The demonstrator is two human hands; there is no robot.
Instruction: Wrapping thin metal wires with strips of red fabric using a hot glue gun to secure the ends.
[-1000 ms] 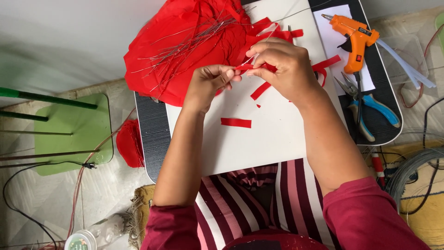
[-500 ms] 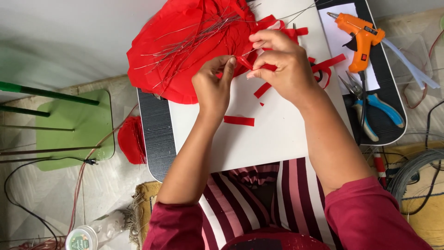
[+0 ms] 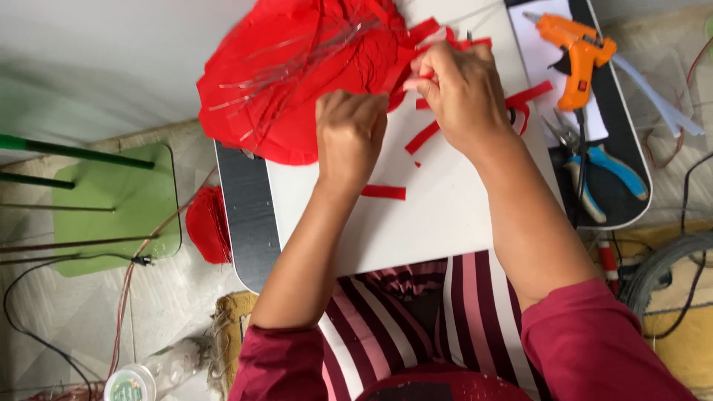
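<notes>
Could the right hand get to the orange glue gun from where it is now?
Probably yes. The right hand is pinching red paper strips, and the orange glue gun lies just to its right on the tray with nothing between them, though it would have to let go first.

An orange glue gun [image 3: 575, 56] lies at upper right, blue-handled pliers [image 3: 598, 167] just below it. A green stool [image 3: 111, 208] stands at left. A clear bottle [image 3: 160, 367] lies at lower left.
</notes>
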